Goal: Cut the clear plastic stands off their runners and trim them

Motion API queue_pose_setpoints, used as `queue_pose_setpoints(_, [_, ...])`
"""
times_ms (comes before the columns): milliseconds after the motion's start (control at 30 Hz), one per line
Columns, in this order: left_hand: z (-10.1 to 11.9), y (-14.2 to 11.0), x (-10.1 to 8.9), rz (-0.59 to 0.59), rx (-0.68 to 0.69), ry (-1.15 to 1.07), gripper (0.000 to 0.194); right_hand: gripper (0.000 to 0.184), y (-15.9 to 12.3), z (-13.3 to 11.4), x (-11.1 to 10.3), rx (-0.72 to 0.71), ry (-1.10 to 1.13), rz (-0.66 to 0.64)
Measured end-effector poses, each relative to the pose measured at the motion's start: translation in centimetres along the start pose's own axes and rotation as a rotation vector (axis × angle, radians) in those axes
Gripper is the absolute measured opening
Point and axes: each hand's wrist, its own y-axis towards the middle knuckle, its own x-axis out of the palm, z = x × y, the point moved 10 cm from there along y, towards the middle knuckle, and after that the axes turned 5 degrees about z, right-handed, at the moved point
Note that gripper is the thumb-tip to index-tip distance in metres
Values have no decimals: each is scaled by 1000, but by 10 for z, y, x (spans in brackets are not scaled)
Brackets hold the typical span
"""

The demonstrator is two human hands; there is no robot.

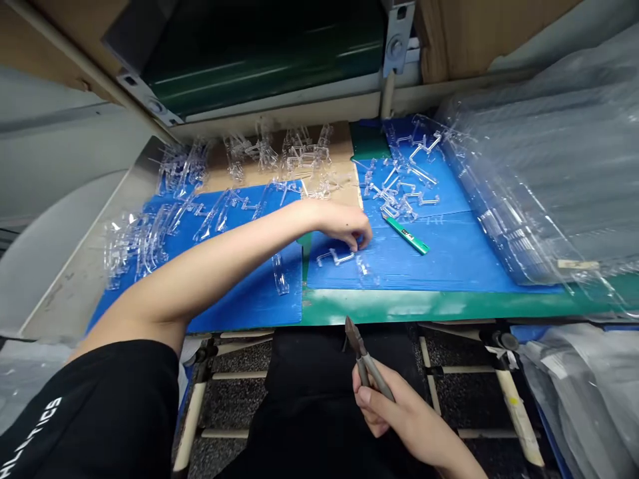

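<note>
The right hand wraps its fingers firmly around diagonal cutters, held over the person's lap. Farther out, the left hand curls narrowly just above a clear plastic moulding on a blue mat, near a green utility knife.

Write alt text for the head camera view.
A person's right hand grips diagonal cutters near their lap, while the left hand reaches over a clear moulded plastic piece on a blue mat. More clear pieces and a green utility knife lie nearby.
</note>
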Motion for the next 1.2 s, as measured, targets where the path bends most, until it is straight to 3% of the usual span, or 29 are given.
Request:
queue_pose_setpoints(100, [5,-9,5,-29,-42,33,9,41,-4,2,-6,-27,-23,46])
queue_pose_setpoints(200, [9,-51,-5,111,-110,62,10,38,-5,0,-6,-45,-96,69])
queue_pose_setpoints(300, [16,-101,-4,310,-180,-224,23,38,0,-8,-1,-69,-178,85])
queue_pose_setpoints(367, [13,-131,12,497,-264,-567,32,38,7,-14,3,-78,-232,97])
queue_pose_setpoints(467, [12,-164,57,775,-324,-1024,43,38,17,-21,8,-84,-310,117])
queue_pose_setpoints(567, [23,-181,99,896,-284,-1219,40,34,24,-26,14,-69,-406,113])
queue_pose_setpoints(667, [32,-192,123,951,-252,-1271,32,30,27,-27,25,-32,-488,75])
queue_pose_setpoints(767, [33,-201,133,987,-229,-1321,32,30,28,-27,36,-13,-514,52])
queue_pose_setpoints(967, [29,-205,142,989,-191,-1389,34,26,29,-29,50,-22,-552,52])
queue_pose_setpoints(1200, [33,-206,146,940,-195,-1386,37,25,30,-31,50,-40,-544,70])
